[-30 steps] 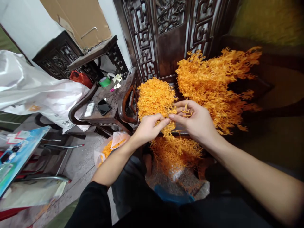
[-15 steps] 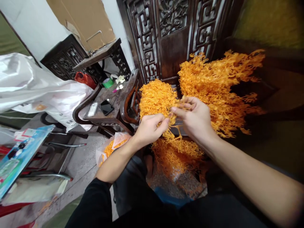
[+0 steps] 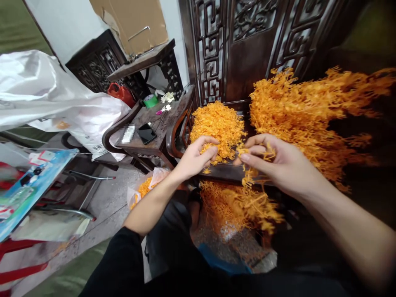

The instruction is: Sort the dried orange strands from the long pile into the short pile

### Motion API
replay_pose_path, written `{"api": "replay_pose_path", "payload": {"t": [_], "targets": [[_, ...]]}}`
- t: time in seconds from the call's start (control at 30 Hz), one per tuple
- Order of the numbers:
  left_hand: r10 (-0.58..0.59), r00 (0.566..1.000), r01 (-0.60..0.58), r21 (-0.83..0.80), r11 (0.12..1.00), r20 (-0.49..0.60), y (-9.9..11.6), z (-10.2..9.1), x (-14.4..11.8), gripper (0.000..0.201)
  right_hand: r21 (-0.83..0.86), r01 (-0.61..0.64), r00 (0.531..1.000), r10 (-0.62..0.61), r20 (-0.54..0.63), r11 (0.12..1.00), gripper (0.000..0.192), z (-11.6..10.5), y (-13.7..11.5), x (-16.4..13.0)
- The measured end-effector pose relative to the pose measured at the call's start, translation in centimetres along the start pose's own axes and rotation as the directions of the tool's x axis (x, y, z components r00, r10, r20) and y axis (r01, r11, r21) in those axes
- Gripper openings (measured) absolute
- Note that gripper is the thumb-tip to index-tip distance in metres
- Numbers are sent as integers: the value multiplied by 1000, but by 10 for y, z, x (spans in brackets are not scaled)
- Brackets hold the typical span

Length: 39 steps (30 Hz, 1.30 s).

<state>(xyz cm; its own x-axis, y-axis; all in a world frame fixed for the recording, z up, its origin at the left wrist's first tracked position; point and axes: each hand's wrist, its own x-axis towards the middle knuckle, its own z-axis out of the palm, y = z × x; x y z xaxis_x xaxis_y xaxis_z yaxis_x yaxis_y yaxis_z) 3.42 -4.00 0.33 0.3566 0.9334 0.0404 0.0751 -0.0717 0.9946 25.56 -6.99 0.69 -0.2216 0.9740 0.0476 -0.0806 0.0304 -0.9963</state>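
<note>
Holding orange strands (image 3: 248,178) is one of two hands (image 3: 283,163) (image 3: 195,159).

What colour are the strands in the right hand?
Yellow-orange strands, best seen in the head view.

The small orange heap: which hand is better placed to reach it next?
Probably the left hand: it is close to the small orange heap, while the right hand pinches branched orange strands.

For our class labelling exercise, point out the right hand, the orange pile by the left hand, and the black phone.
Right hand (image 3: 282,166): head view, middle of the hand.
Orange pile (image 3: 218,126): head view, its middle.
Black phone (image 3: 147,133): head view, its screen.
</note>
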Motion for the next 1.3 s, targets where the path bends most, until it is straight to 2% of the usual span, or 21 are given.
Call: {"api": "replay_pose_path", "payload": {"t": [0.13, 0.23, 0.3, 0.37, 0.43, 0.5, 0.57, 0.6, 0.63, 0.67, 0.73, 0.8, 0.83, 0.93, 1.07, 1.17, 1.23, 1.3], "targets": [[-62, 990, 59, 27, 998, 129, 8, 4, -3, 48, -47, -7, 983, 15, 182, 999, 45, 6, 2, 1], [-136, 961, 109, 122, 987, 240, 14, 6, -8, 45, -179, 65, 980, -28, 199, 982, 47, 3, 12, 4], [-125, 949, 77, 171, 982, 289, 14, 8, -11, 40, -278, 116, 980, -63, 191, 954, 48, 0, 19, 5], [-88, 957, 41, 172, 984, 278, 10, 11, -12, 36, -333, 144, 978, -82, 192, 932, 46, -1, 21, 4], [-72, 986, 59, 84, 995, 151, 4, 12, -7, 37, -365, 159, 976, -91, 198, 917, 40, 0, 19, -1], [-82, 993, 74, -96, 993, -81, -1, 7, 2, 39, -397, 159, 968, -64, 241, 904, 32, 3, 14, -8], [-75, 950, -1, -244, 970, -303, -2, -4, 13, 37, -397, 147, 949, -16, 315, 906, 25, 6, 9, -14], [-57, 928, -49, -270, 962, -369, -2, -10, 17, 35, -375, 130, 941, 6, 339, 918, 24, 6, 7, -15], [-42, 919, -75, -277, 958, -392, -2, -15, 20, 33, -335, 103, 942, 16, 336, 936, 25, 5, 6, -15], [-36, 928, -71, -270, 960, -371, -1, -19, 21, 30, -280, 67, 956, 18, 292, 958, 27, 2, 5, -14], [-64, 964, 2, -236, 972, -258, -1, -19, 19, 26, -136, -25, 993, 40, 108, 990, 34, -6, 6, -8], [-120, 981, 90, -191, 978, -151, -2, -11, 15, 25, 33, -101, 991, 104, -80, 994, 40, -16, 6, -3], [-137, 982, 114, -172, 979, -128, -3, -6, 13, 25, 114, -127, 981, 142, -132, 985, 42, -20, 6, -1], [-137, 983, 119, -147, 982, -121, -2, 6, 11, 23, 276, -174, 967, 218, -134, 945, 47, -24, 2, -1], [-133, 987, 116, -165, 979, -95, 2, 13, 13, 32, 326, -210, 963, 253, -95, 922, 47, -20, -2, -6], [-150, 989, 144, -187, 972, -15, 5, 20, 11, 23, 381, -194, 963, 249, -102, 904, 46, -18, 1, -6], [-158, 986, 165, -147, 975, 53, 5, 26, 8, 21, 430, -161, 962, 239, -133, 888, 46, -17, 5, -5], [-129, 988, 132, -25, 991, 84, 3, 34, 5, 33, 459, -127, 960, 226, -167, 879, 45, -16, 7, -4]]}}
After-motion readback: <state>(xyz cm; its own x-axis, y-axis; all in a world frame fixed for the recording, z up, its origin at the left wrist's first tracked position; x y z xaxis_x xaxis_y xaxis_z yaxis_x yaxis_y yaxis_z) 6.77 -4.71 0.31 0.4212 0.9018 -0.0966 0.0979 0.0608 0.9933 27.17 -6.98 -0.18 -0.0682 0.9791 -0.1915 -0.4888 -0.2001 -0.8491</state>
